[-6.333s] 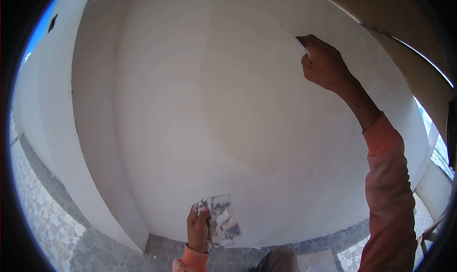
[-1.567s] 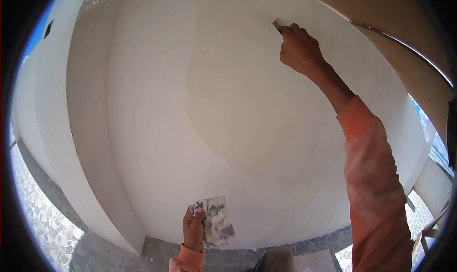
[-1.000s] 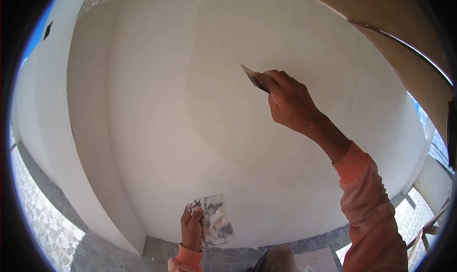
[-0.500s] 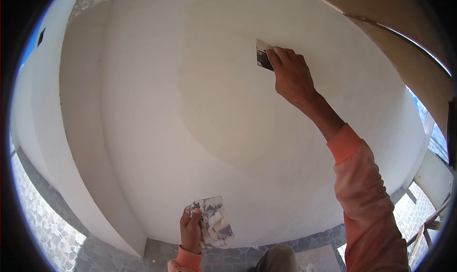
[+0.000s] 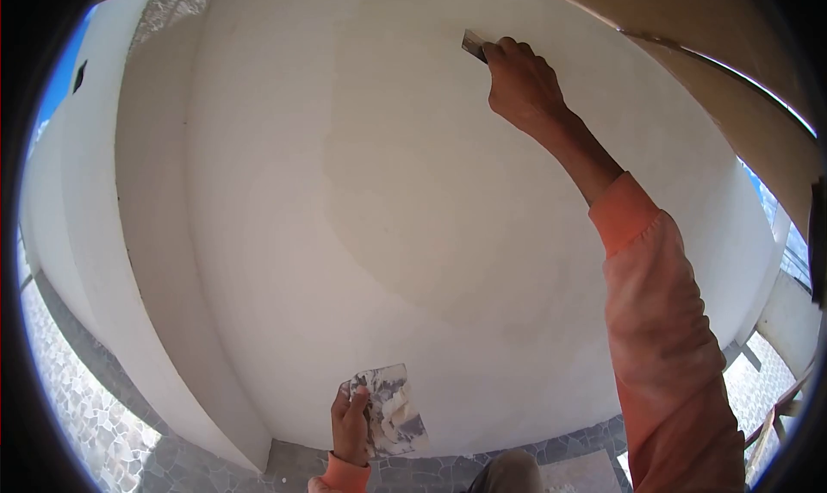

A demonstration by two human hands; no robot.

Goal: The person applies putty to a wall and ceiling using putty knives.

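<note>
My right hand (image 5: 527, 84) is raised high on the white wall (image 5: 267, 200), its fingers wrapped round a small putty knife (image 5: 473, 45) whose blade is at the wall surface. A darker, damp-looking patch of coating (image 5: 413, 191) spreads over the wall's middle and upper part. Low in the view, my left hand (image 5: 349, 426) grips a flat, putty-smeared plate (image 5: 389, 411) by its left edge, thumb on top. White paste lies in lumps across that plate. Both sleeves are orange.
A white pillar (image 5: 159, 321) juts out on the left. Stone-patterned floor (image 5: 207, 467) runs along the wall's foot, and my knee (image 5: 508, 473) shows at the bottom. A brown brim-like edge (image 5: 732, 28) covers the upper right. Rails (image 5: 780, 411) stand at the lower right.
My right hand has moved up the wall with the putty knife, whose blade now looks more edge-on. My left hand and the plate sit slightly lower in the view.
</note>
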